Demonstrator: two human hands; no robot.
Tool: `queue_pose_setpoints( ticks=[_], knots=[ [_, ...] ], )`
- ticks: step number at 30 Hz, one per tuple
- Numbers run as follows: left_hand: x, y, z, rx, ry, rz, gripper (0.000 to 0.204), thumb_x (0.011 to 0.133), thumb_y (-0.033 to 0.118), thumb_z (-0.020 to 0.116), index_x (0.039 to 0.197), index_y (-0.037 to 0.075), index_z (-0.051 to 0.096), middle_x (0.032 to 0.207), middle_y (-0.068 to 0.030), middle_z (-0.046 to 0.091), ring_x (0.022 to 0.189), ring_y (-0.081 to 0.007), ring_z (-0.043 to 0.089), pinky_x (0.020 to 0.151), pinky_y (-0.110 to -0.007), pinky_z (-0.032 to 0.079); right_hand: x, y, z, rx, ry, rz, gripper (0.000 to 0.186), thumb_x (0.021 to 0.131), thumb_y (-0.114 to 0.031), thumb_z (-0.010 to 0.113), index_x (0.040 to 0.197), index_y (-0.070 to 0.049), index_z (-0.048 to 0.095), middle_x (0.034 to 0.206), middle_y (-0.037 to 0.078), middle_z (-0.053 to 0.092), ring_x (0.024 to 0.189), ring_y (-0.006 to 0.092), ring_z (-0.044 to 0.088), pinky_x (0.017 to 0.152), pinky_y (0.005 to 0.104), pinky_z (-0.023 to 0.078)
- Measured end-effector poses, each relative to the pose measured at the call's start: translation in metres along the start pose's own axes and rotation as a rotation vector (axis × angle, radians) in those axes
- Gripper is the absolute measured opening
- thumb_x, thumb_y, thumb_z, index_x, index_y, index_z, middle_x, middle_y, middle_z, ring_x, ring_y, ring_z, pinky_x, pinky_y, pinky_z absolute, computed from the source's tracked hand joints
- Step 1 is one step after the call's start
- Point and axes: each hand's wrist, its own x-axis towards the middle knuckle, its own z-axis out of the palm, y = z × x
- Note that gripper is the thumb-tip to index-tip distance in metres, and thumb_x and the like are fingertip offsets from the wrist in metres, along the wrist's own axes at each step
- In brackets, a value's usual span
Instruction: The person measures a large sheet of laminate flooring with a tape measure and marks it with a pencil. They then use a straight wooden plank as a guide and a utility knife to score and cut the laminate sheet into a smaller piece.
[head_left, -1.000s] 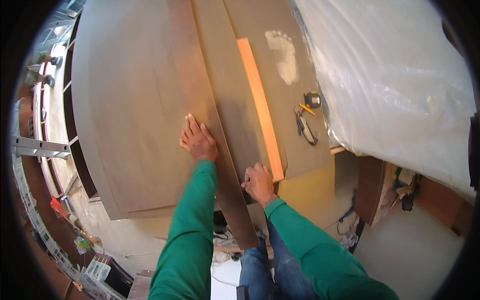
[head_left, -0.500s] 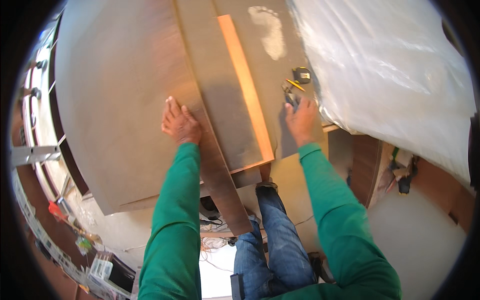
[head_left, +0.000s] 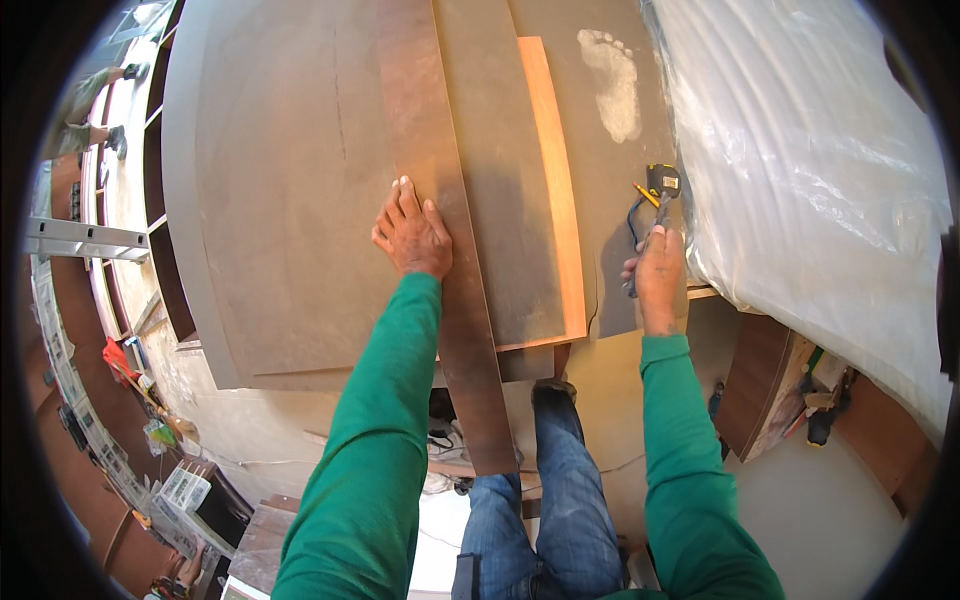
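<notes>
My left hand (head_left: 413, 232) lies flat with its fingers spread on a wide brown panel (head_left: 280, 200), touching the edge of a long dark-brown strip (head_left: 468, 340). The strip runs lengthwise over the panels and sticks out past their near edge towards my legs. In my right hand (head_left: 658, 272) is a hand tool that looks like pliers (head_left: 663, 212), with a grey metal head and blue handles, partly hidden by my fingers. Just beyond its head are a yellow pencil (head_left: 646, 194) and a black-and-yellow tape measure (head_left: 663, 180). A light wooden edge (head_left: 560, 200) shows between my hands.
Clear plastic sheeting (head_left: 800, 140) covers a bulky thing on the right. A pale footprint (head_left: 612, 85) marks the panel. At far left are a metal ladder (head_left: 85, 238), long frames and another person's gloved hands (head_left: 117, 142). Cables and tools lie on the floor.
My right hand has picked up the pliers-like tool from the panel and tilted it up. The whole view has shifted, with the panels now further right. My left hand still rests on the panel.
</notes>
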Motion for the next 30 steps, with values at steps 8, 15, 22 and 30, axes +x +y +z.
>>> queue_pose_setpoints(
  ticks=[8, 15, 22, 30],
  knots=[
    [0.003, 0.003, 0.005, -0.016, 0.018, -0.001, 0.053, 0.106, 0.028, 0.052, 0.156, 0.014, 0.043, 0.157, -0.008, 0.045, 0.144, -0.0307, 0.038, 0.119, -0.058, 0.021, -0.074, -0.06, 0.017, 0.545, -0.464, 0.568, 0.034, 0.108, -0.037, 0.054, 0.112, -0.005, 0.063, 0.072, 0.003, 0.057, 0.054, 0.014, 0.055, 0.049, 0.0336, 0.052],
    [0.002, 0.004, 0.008, -0.05, 0.0, -0.012, 0.053, 0.106, 0.029, 0.052, 0.156, 0.014, 0.042, 0.158, -0.0073, 0.044, 0.145, -0.03, 0.036, 0.119, -0.058, 0.019, -0.102, -0.082, 0.03, 0.567, -0.549, 0.591, 0.039, 0.108, -0.037, 0.057, 0.121, 0.0, 0.062, 0.077, 0.003, 0.056, 0.055, 0.012, 0.053, 0.049, 0.0316, 0.049],
    [0.001, 0.003, 0.005, -0.052, -0.014, -0.016, 0.054, 0.105, 0.029, 0.053, 0.156, 0.014, 0.042, 0.157, -0.0073, 0.044, 0.145, -0.0297, 0.035, 0.119, -0.058, 0.019, -0.121, -0.095, 0.022, 0.759, -0.678, 0.535, 0.038, 0.11, -0.034, 0.057, 0.126, 0.0, 0.06, 0.086, 0.003, 0.059, 0.068, 0.0111, 0.058, 0.058, 0.0299, 0.052],
    [0.002, 0.0, 0.004, -0.055, -0.012, -0.008, 0.054, 0.105, 0.029, 0.053, 0.156, 0.013, 0.043, 0.157, -0.0085, 0.044, 0.144, -0.0309, 0.036, 0.119, -0.059, 0.019, -0.126, -0.094, 0.035, 0.529, -0.568, 0.392, 0.036, 0.11, -0.038, 0.055, 0.117, -0.003, 0.059, 0.08, 0.0, 0.054, 0.062, 0.0074, 0.053, 0.053, 0.0263, 0.049]
  ],
)
